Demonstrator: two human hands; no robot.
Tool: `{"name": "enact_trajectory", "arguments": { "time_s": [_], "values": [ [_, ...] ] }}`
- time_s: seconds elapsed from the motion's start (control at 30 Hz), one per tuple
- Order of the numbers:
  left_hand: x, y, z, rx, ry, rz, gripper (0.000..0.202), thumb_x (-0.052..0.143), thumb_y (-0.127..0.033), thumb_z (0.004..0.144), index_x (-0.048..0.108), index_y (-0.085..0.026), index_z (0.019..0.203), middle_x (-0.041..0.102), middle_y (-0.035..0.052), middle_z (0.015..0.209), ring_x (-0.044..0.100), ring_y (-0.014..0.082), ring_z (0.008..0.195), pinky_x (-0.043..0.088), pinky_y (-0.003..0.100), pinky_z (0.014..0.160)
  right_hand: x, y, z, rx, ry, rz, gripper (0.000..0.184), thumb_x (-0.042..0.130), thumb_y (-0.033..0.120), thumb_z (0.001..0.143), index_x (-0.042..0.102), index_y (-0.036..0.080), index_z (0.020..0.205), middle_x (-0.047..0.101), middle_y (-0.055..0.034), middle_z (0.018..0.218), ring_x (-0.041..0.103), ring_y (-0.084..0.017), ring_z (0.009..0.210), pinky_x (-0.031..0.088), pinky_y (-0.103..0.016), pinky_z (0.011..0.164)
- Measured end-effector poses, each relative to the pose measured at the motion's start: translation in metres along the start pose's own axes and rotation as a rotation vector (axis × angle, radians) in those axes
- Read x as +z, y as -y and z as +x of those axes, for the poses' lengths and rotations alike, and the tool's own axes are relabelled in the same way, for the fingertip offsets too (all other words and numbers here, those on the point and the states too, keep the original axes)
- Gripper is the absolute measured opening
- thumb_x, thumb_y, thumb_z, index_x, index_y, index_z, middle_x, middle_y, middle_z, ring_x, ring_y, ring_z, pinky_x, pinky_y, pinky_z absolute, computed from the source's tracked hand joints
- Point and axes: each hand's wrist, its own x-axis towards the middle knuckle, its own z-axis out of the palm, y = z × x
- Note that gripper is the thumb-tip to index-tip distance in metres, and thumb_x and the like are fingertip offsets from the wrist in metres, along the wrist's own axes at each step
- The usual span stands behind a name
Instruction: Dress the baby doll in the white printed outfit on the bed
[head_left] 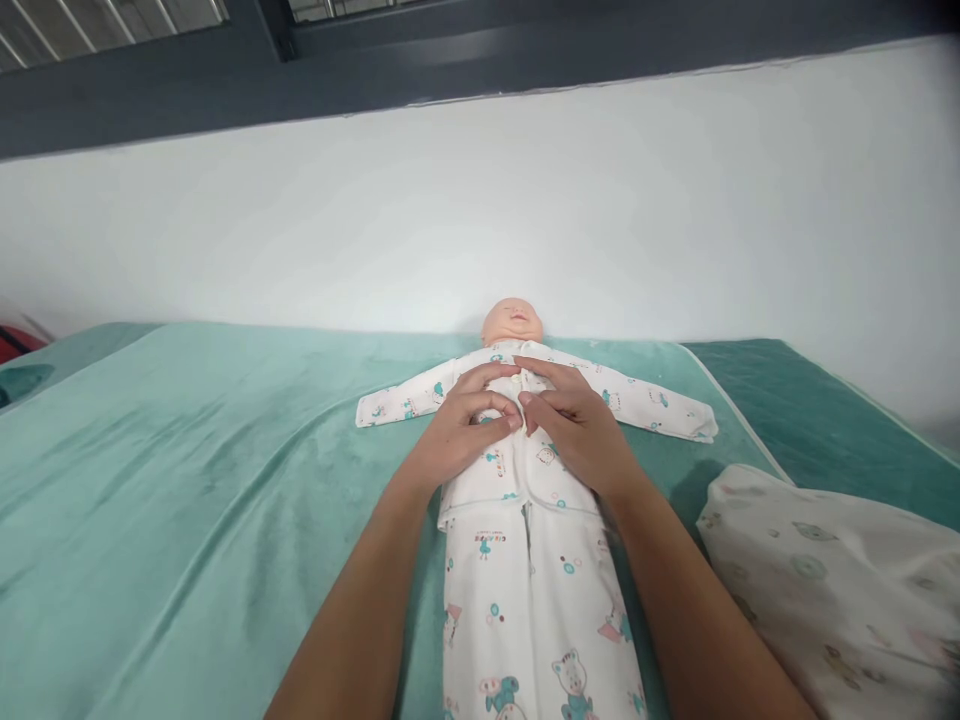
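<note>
A baby doll [513,322] lies on its back, its head toward the wall and its arms spread wide. It wears a white printed baby shirt [551,470] and matching white trousers [487,600]. My left hand [472,415] pinches the left front edge of the shirt at the chest. Opposite it, my right hand [566,415] pinches the other front edge, fingertips close to those of the left. A small button shows between my hands near the collar. Whatever lies right under my fingertips is hidden.
Under the doll spreads a light green blanket [225,480], with a darker green cover [825,430] to the right. A white printed cloth [832,590] lies bunched at the lower right. Behind stands a white wall [480,210] below a dark window frame [450,60].
</note>
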Motion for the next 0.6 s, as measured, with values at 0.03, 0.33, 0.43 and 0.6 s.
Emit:
{"name": "enact_trajectory", "arguments": {
  "time_s": [0.03, 0.33, 0.43, 0.6],
  "values": [
    [0.0000, 0.0015, 0.0004, 0.020, 0.001, -0.003, 0.016, 0.060, -0.028, 0.088, 0.071, -0.023, 0.078, 0.050, 0.0013, 0.143, 0.042, 0.0227, 0.138, 0.032, 0.042, 0.117, 0.0006, -0.0006, 0.0001, 0.003, -0.013, 0.005, 0.039, 0.054, 0.033, 0.091, 0.060, 0.023, 0.054, 0.061, 0.0060, 0.130, 0.044, -0.020, 0.131, 0.031, -0.040, 0.109],
    [0.0051, -0.0006, 0.0001, 0.063, -0.006, 0.183, 0.011, 0.069, -0.031, 0.084, 0.070, -0.027, 0.094, 0.050, 0.0009, 0.145, 0.038, 0.0246, 0.140, 0.025, 0.047, 0.120, 0.0039, -0.0059, 0.0019, 0.066, -0.132, 0.070, 0.024, 0.069, 0.041, 0.081, 0.055, 0.021, 0.075, 0.053, -0.0037, 0.138, 0.047, -0.022, 0.131, 0.034, -0.041, 0.107],
    [0.0053, -0.0022, -0.0012, 0.045, 0.001, 0.203, 0.013, 0.069, -0.034, 0.084, 0.067, -0.027, 0.094, 0.047, 0.0001, 0.147, 0.036, 0.0249, 0.141, 0.025, 0.047, 0.120, 0.0021, -0.0046, 0.0020, 0.107, -0.105, 0.052, 0.027, 0.070, 0.042, 0.080, 0.054, 0.021, 0.072, 0.052, -0.0027, 0.140, 0.045, -0.024, 0.133, 0.034, -0.042, 0.107],
    [0.0050, 0.0013, -0.0003, 0.024, -0.010, 0.152, 0.009, 0.070, -0.033, 0.083, 0.069, -0.026, 0.088, 0.047, 0.0001, 0.146, 0.036, 0.0240, 0.141, 0.026, 0.046, 0.119, -0.0039, -0.0005, 0.0017, 0.163, -0.007, 0.038, 0.028, 0.071, 0.046, 0.079, 0.060, 0.022, 0.071, 0.049, 0.0005, 0.144, 0.042, -0.025, 0.135, 0.033, -0.045, 0.108]
  ]
}}
